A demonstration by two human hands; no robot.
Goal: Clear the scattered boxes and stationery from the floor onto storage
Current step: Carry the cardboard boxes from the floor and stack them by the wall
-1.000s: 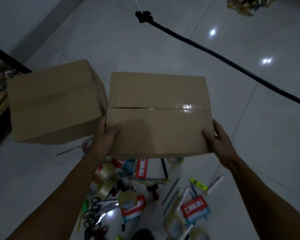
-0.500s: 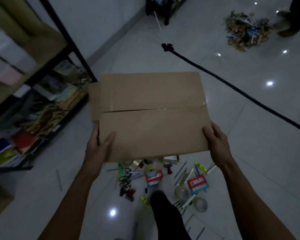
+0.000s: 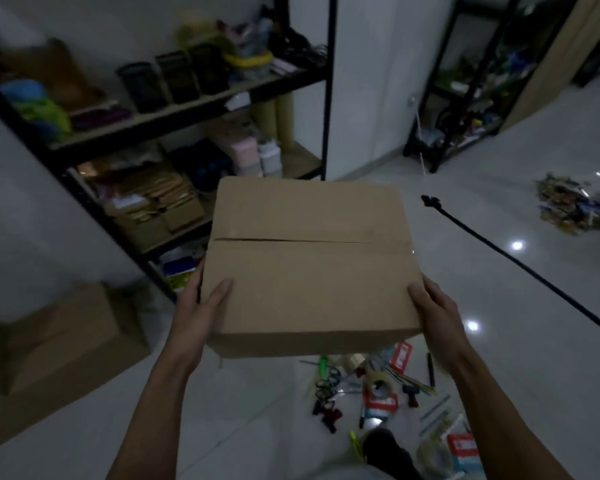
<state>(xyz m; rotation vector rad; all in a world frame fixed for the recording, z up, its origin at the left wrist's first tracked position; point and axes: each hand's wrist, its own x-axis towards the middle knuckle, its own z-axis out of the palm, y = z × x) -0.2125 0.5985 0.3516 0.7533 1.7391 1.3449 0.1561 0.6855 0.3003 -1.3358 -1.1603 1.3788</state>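
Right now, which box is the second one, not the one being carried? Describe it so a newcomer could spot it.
Start at the black metal shelf rack on the left. On the floor at the foot of its near post sits a closed brown cardboard box, in the lower-left of the view. Unlike the carried box gripped by the left hand and right hand, nobody touches it.

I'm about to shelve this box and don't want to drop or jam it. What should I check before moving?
1. Left hand grips the box: ok.
2. Right hand grips the opposite side: ok.
3. Box held level: ok.
4. Top flaps closed: ok, though the seam gapes slightly.
5. Free space on the shelf: not ok, visible levels look full.
6. Floor path clear: not ok, second box and stationery lie nearby.
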